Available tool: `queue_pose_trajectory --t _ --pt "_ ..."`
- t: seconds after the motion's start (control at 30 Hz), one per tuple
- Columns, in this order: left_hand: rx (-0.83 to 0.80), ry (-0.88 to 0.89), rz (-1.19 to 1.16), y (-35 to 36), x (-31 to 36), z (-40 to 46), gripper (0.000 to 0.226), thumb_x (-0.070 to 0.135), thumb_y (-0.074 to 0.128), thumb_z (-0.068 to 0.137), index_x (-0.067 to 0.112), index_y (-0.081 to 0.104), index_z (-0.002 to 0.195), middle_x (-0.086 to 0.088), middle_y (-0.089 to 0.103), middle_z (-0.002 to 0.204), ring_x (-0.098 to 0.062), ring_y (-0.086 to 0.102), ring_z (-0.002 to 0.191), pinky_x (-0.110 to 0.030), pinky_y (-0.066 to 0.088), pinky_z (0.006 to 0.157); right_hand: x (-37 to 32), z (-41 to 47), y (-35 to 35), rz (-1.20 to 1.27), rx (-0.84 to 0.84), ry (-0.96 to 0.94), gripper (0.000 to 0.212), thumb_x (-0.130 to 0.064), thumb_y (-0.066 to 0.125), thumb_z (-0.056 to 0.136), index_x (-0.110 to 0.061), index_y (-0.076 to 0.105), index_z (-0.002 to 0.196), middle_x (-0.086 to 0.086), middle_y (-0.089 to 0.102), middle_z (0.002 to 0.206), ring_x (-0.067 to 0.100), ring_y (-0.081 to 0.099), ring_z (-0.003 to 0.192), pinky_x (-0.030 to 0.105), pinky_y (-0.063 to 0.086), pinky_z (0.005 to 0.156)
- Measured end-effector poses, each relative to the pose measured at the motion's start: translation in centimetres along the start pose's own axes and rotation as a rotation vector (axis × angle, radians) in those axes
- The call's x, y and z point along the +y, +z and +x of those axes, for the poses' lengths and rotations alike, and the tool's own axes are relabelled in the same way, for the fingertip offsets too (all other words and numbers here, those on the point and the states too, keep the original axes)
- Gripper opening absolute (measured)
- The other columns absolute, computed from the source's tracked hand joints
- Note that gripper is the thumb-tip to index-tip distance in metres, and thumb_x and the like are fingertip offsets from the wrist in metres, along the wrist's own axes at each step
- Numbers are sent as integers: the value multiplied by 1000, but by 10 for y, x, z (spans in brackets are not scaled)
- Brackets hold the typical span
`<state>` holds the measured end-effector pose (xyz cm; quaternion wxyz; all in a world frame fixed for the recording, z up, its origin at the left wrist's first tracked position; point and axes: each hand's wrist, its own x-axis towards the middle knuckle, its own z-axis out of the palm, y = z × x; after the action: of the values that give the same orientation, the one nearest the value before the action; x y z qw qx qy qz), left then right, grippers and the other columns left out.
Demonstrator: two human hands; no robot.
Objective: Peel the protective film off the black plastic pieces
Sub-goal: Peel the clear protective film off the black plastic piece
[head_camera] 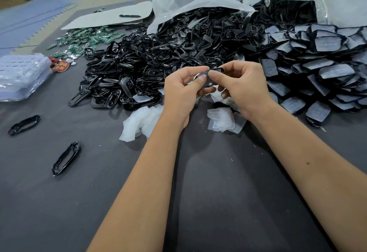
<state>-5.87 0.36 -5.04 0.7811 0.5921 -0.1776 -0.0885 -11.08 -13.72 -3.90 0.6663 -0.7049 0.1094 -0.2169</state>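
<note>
Left hand (181, 87) and right hand (241, 85) both pinch one black piece (211, 77), its film hard to make out. Two loose frames (66, 158) lie near the tabletop's (208, 172) left edge; piles uncountable.

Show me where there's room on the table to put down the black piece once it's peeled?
The gray table is bare near you, around both forearms, and left of the two loose black frames. Farther back it is crowded: the black pile, film-covered pieces on the right, and peeled film scraps beneath the hands.
</note>
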Motion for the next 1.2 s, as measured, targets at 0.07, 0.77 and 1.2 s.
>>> queue_pose_trajectory --t 0.07,0.77,1.2 --pt "-7 0 -12 -1 0 1 21 -11 58 98 1 73 104 -13 77 89 -24 77 82 -30 62 72 -1 1 -1 52 -14 22 13 -12 82 89 -3 74 86 4 70 67 12 60 53 23 49 48" --pt "103 -17 103 0 -3 1 13 -7 70 92 5 74 92 -17 73 83 -22 72 61 -22 57 57 -2 -1 0 -274 -90 -96 21 -4 54 105 1 73 99 12 68 72 18 72 53 32 60 49" --pt "106 -56 93 -4 -5 5 14 0 72 93 13 76 93 -13 74 82 -15 67 55 -18 49 49 2 3 -3 -66 -169 -2 13 1 66 97 -7 76 98 0 66 64 10 58 52 24 52 46"
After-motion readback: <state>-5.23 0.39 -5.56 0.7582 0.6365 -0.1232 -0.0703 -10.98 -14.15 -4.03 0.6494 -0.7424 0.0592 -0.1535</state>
